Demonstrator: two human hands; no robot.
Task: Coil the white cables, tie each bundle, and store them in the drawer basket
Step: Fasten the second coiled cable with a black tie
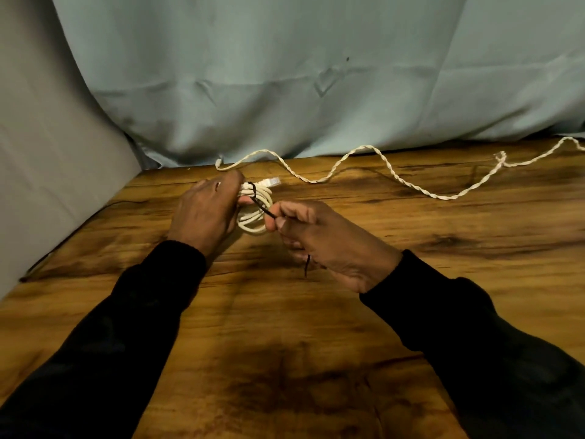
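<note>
Head view. I judge the main risk to be the tie slipping: it passes only once round the coil, and if my right hand pulls before the loop seats, the turns may spring apart or the plug may work free. A hard tug could also drag the coil out of my left hand.

My left hand grips the coil from its left side, thumb over the top. My right hand pinches the black tie, whose loose tail hangs below the palm.

The coil is cream-white, a few tidy turns, held just above the wooden table. A second, twisted white cable lies loose along the far edge, not yet coiled. No drawer basket is in view.
</note>
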